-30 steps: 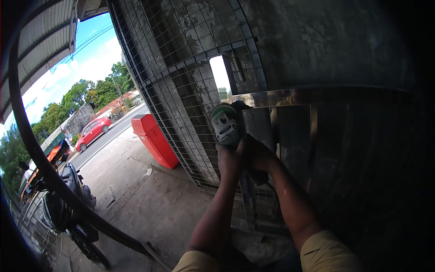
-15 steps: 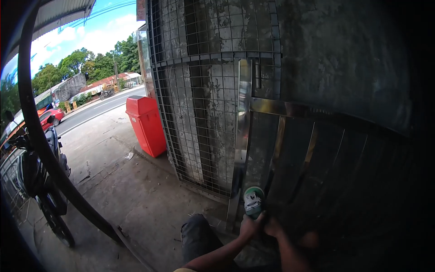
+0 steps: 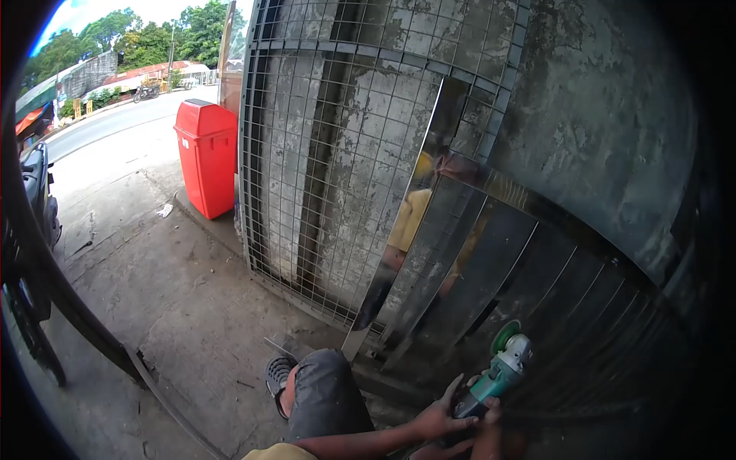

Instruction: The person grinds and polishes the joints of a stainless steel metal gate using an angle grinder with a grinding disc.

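A green angle grinder [image 3: 494, 379] with a silver head and a green disc [image 3: 506, 336] is in both of my hands, tilted up to the right. My left hand [image 3: 445, 414] supports its dark rear body, fingers partly spread beneath it. Around the body from the right, my right hand [image 3: 491, 418] has its fingers wrapped. Behind the tool stands a polished metal gate frame [image 3: 414, 207] with a top rail [image 3: 537, 203] and several upright bars. The disc is apart from the frame's left post.
Wire mesh panel [image 3: 345, 169] leans along the grey wall [image 3: 598, 138]. A red bin [image 3: 205, 157] stands at left, near a motorcycle [image 3: 38, 199] and a curved dark pole [image 3: 69, 307]. My bent knee [image 3: 330, 391] and sandalled foot [image 3: 277, 376] are below.
The grinder has moved right, away from the left post, and turned so its disc faces up-left. Both hands moved right with it. The view has shifted, showing more of my leg and foot.
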